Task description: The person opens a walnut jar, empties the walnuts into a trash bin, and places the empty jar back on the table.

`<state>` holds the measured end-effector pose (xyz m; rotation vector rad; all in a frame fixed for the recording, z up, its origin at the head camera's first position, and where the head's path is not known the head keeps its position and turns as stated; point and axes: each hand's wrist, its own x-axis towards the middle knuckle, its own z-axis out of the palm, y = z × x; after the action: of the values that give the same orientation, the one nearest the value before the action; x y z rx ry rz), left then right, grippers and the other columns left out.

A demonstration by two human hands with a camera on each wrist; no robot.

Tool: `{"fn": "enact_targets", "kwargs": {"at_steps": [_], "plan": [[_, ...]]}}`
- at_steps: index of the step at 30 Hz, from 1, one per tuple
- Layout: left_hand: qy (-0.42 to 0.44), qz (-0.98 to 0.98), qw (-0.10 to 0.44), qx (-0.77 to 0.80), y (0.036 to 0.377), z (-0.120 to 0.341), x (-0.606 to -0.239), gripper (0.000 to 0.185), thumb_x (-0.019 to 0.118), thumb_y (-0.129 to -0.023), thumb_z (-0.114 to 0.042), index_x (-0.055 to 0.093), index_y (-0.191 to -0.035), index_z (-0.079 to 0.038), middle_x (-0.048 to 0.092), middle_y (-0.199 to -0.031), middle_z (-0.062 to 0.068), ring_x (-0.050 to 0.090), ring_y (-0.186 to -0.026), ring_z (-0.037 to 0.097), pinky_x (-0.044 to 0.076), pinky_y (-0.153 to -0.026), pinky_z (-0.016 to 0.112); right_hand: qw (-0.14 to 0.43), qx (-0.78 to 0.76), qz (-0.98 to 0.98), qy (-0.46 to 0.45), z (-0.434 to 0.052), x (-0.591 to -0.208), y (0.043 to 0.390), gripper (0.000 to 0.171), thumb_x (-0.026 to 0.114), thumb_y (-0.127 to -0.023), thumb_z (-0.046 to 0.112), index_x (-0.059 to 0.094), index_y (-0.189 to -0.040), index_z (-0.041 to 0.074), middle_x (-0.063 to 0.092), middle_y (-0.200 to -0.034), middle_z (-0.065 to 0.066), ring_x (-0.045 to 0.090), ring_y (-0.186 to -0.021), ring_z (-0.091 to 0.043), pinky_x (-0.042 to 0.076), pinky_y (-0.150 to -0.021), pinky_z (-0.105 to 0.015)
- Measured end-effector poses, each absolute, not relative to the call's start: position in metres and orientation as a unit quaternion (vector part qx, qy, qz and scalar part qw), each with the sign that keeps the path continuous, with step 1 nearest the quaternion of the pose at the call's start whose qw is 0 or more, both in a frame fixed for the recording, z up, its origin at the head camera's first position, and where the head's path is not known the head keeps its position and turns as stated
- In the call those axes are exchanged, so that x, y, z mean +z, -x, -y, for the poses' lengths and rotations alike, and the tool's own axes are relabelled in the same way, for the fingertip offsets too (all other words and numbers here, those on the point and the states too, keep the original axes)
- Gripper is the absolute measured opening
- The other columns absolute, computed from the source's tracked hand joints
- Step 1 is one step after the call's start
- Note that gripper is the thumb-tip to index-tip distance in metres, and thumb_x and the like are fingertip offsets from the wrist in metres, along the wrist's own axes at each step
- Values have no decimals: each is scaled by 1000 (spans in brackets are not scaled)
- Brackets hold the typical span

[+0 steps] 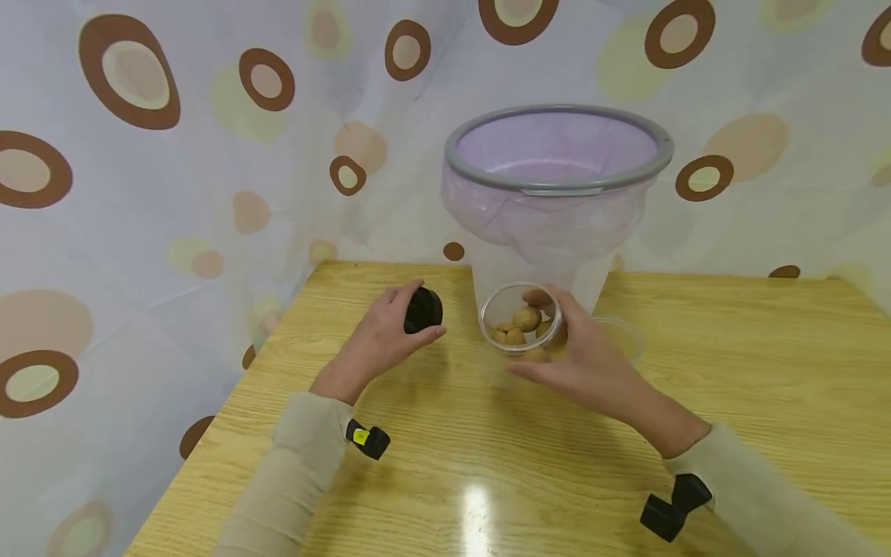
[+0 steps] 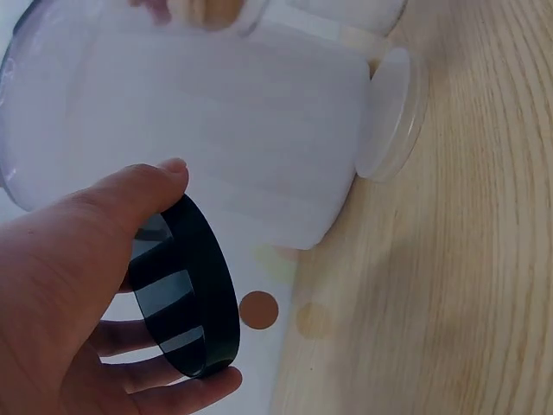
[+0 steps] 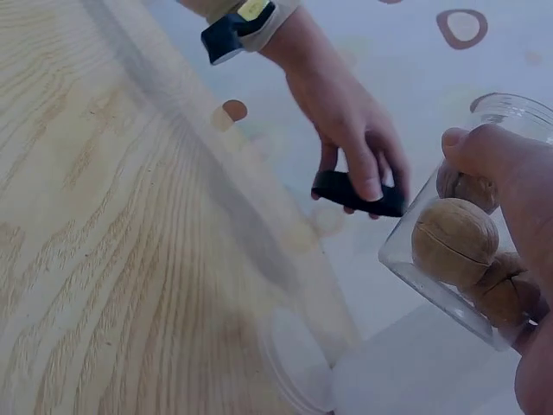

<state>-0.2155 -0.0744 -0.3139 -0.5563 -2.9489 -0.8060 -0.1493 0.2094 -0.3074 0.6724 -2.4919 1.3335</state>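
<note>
My left hand (image 1: 379,333) grips a black screw lid (image 1: 424,311) by its rim, thumb on one side and fingers on the other. In the left wrist view the lid (image 2: 186,290) stands on edge, its ribbed inside partly showing. To the right, my right hand (image 1: 592,352) holds a clear jar (image 1: 496,305), its round mouth tilted toward the head camera. Several walnuts (image 3: 455,242) lie inside the jar, partly hidden by the fingers. Lid and jar are held apart, both above the wooden table (image 1: 431,433).
Behind the jar stands a whitish bin (image 1: 501,267) with a purple liner (image 1: 487,213) and a grey rim ring (image 1: 557,186). A translucent round lid (image 2: 393,112) leans at its base, partly behind my right hand in the head view. A spotted curtain (image 1: 292,170) hangs behind the table.
</note>
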Motion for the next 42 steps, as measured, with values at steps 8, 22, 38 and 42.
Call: {"fn": "enact_targets", "kwargs": {"at_steps": [8,22,38,42], "plan": [[194,950,-4,-245,222,66,-326,85,67,-90,-53,29,-156,-17,37,-154,18,39,-142,36,38,-113,50,148,426,864,-224,-229,-294,136,84,92,-69,25,47,-139,16,59,-134,-2,54,-118,-12,39,-88,-12],[189,961,-64,-192,227,55,-346,82,70,-88,-48,34,-155,-18,40,-152,16,42,-135,39,44,-106,51,153,425,868,-204,-258,-277,123,81,89,-73,16,45,-142,21,56,-136,-1,53,-113,-7,40,-86,-9],[219,965,-63,-127,230,52,-364,78,73,-86,-51,44,-149,-18,44,-151,11,42,-134,40,41,-109,51,180,392,885,-174,-293,-267,118,84,88,-74,11,43,-144,21,54,-135,6,52,-110,-1,37,-85,-6],[223,964,-64,-127,230,51,-364,81,73,-84,-54,42,-151,-19,43,-152,11,43,-134,41,41,-109,51,188,386,887,-170,-302,-264,117,85,87,-74,11,42,-145,20,54,-137,2,53,-108,1,37,-84,-6]]}}
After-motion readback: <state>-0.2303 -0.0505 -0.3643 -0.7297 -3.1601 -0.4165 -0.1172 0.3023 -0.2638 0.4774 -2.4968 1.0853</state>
